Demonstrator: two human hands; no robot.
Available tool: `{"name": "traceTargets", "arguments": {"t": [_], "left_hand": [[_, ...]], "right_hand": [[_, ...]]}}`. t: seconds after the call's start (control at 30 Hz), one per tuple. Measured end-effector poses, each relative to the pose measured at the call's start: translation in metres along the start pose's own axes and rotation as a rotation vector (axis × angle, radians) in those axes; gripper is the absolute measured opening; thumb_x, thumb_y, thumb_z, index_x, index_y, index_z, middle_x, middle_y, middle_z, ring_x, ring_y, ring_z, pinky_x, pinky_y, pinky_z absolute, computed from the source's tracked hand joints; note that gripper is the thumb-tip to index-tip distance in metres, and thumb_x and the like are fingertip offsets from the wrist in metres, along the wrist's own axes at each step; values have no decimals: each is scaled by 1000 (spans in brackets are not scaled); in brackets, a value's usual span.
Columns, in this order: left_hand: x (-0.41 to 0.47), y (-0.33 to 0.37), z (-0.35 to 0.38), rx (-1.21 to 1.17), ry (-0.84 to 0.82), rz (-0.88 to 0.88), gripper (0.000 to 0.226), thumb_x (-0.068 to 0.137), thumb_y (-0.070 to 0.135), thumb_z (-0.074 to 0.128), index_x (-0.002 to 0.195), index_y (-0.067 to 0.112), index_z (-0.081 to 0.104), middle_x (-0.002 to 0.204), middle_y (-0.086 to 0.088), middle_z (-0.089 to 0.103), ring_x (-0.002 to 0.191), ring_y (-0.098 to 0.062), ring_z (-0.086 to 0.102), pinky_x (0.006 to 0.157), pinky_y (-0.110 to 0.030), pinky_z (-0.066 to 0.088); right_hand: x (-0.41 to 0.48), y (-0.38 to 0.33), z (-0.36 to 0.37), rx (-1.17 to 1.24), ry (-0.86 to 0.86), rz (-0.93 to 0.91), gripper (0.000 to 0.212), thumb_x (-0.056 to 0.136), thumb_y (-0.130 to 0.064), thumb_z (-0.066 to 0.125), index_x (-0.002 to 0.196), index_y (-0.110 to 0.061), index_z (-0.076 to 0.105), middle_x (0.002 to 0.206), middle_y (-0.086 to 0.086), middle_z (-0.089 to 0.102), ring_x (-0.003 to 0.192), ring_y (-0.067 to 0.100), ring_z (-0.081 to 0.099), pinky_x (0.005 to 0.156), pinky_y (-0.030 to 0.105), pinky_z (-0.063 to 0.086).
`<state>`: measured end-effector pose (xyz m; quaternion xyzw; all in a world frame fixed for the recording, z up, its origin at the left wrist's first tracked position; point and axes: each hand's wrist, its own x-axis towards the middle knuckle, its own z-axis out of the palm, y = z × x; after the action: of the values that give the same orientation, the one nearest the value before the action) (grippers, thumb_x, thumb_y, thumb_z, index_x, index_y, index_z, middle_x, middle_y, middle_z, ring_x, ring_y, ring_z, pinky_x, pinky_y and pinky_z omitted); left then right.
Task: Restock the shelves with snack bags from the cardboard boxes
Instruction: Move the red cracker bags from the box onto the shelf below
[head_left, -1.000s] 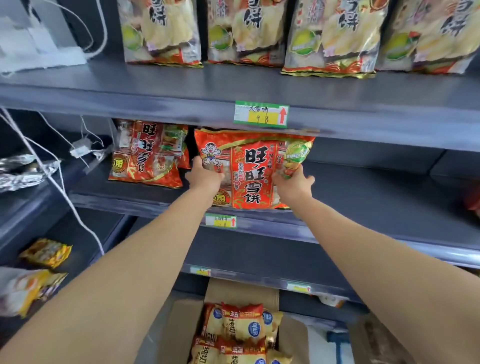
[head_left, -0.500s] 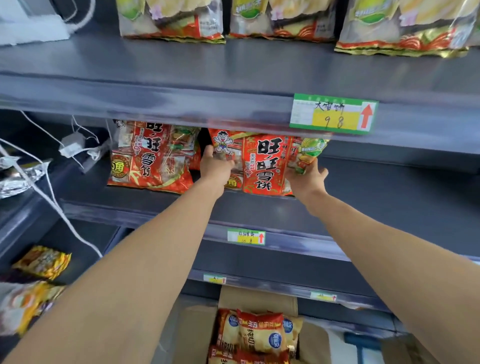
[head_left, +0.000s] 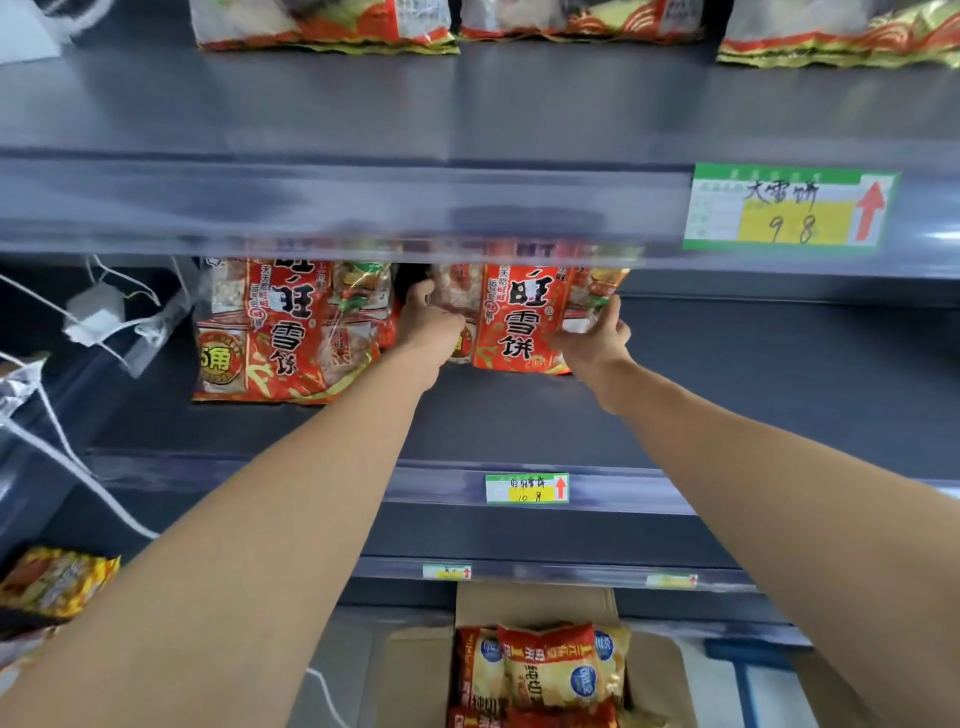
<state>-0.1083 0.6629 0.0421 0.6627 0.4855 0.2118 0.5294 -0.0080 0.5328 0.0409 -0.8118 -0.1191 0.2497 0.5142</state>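
The bag (head_left: 519, 322) seems light, slippery and crushable. Left hand (head_left: 431, 325) and right hand (head_left: 592, 338) pinch its side edges, fingers (head_left: 613, 309) curled lightly, standing it on the shelf (head_left: 519, 421).

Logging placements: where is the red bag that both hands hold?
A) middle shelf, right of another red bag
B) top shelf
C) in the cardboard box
A: the left hand and right hand grip the red bag on the middle shelf, beside a matching bag.
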Motion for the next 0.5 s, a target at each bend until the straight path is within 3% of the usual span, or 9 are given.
{"name": "traceTargets", "arguments": {"t": [0.1, 0.23, 0.33, 0.43, 0.5], "left_hand": [[-4, -1, -1, 21, -53, -25, 53, 90, 4, 57, 139, 15, 42, 132, -8, 52, 115, -24, 54, 98, -35, 48], [-16, -3, -2, 16, -119, -29, 41, 90, 4, 56, 130, 7, 49, 123, -10, 55, 103, -21, 51, 96, -36, 48], [-28, -3, -3, 69, -147, 4, 34, 89, 4, 56, 123, 7, 55, 118, -8, 56, 103, -22, 53, 97, -37, 48], [-52, -1, 1, 128, -229, 53, 35, 87, 6, 59, 122, 9, 57, 125, -10, 57, 112, -26, 56, 99, -41, 48], [-71, 3, 9, 188, -302, 111, 35, 88, 6, 57, 124, 8, 56, 123, -11, 57, 110, -26, 56, 99, -39, 48]], "right_hand": [[-1, 0, -1, -43, -14, -12, 76, 84, -24, 67, 143, -27, 21, 145, 9, 25, 122, 28, 43, 86, 33, 38], [-5, 0, -4, -98, 3, -11, 64, 84, -20, 65, 137, -21, 29, 141, 10, 30, 118, 28, 45, 84, 32, 37], [-16, 1, -10, -132, 20, -33, 61, 83, -21, 63, 138, -18, 35, 138, 6, 38, 111, 24, 51, 89, 33, 44], [-32, 6, -26, -253, -1, -81, 46, 87, -16, 57, 132, -15, 50, 121, 4, 56, 97, 21, 55, 73, 27, 44], [-46, 10, -40, -314, -52, -124, 27, 88, -15, 57, 114, -14, 63, 101, 4, 61, 82, 21, 52, 63, 24, 41]]}}
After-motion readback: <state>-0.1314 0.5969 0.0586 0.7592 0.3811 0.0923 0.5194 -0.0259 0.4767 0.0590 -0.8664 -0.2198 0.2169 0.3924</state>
